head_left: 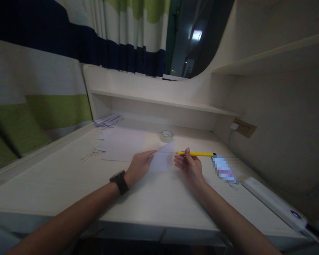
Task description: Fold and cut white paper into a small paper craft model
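My left hand (141,166), with a dark watch (119,181) on its wrist, has its fingertips closed at the edge of a white sheet of paper (161,163). Part of the sheet looks folded or lifted near those fingertips. A slim yellow pen-shaped tool (200,154) lies across my right hand (190,166), pinched between thumb and fingers. Its thin tip points left at the paper, and its dark end points right. Whether the tip is a blade or a writing point is too small to tell. Just behind the sheet sits a roll of clear tape (166,136).
More white paper (122,143) lies left of centre. Paper strips (108,121) are piled at the back left, with small scraps (93,153) nearer. On the right are a blurred phone-like object (224,169), a long white power strip or lamp (275,203) and a wall socket (244,128).
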The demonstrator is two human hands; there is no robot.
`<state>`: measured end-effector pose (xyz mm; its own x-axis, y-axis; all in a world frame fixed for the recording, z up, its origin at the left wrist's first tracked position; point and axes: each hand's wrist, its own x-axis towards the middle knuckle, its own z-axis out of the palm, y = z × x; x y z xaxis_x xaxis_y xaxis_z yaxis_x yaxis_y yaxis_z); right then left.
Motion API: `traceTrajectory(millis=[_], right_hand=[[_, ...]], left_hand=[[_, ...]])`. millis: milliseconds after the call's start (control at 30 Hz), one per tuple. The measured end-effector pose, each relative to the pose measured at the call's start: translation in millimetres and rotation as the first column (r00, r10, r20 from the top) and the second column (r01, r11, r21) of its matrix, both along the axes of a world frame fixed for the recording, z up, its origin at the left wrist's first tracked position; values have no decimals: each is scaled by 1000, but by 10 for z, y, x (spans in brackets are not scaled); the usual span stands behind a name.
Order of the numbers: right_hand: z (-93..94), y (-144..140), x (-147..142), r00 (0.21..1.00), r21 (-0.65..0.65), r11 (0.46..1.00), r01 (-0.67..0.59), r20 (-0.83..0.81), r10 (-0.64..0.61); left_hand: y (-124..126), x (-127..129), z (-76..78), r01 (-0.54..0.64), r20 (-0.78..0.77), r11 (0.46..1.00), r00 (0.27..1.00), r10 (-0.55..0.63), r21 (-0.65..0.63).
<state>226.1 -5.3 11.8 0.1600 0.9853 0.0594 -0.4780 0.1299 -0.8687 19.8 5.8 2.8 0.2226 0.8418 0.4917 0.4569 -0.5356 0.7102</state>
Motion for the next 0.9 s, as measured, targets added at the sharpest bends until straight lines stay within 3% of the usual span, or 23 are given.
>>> traceTrajectory(millis=[100, 167, 267, 367, 533, 667, 800, 900], right_hand=[[76, -31, 69, 999, 103, 995, 16, 26, -19], [131, -56, 117, 992, 205, 977, 52, 99, -73], [183, -75, 181, 954, 338, 939, 63, 256, -156], [202, -60, 240, 923, 388, 921, -45, 368, -110], [263, -24, 369, 917, 328, 900, -287, 365, 159], [309, -9, 479, 905, 234, 889, -393, 268, 329], [293, 30, 538, 903, 145, 899, -414, 190, 385], [239, 115, 553, 896, 25, 936, -351, 298, 328]], left_hand=[[55, -23, 13, -103, 89, 985, 989, 117, -140], [78, -43, 28, -100, 207, 956, 965, 160, -274], [83, -61, 50, 25, 415, 912, 895, 162, -409], [85, -68, 61, 153, 559, 890, 819, 130, -430], [140, -99, 36, 154, 589, 880, 792, 162, -449], [191, -138, -9, 187, 619, 883, 773, 138, -430], [214, -151, -54, 230, 652, 879, 750, 114, -418], [216, -144, -78, 245, 659, 875, 745, 107, -418]])
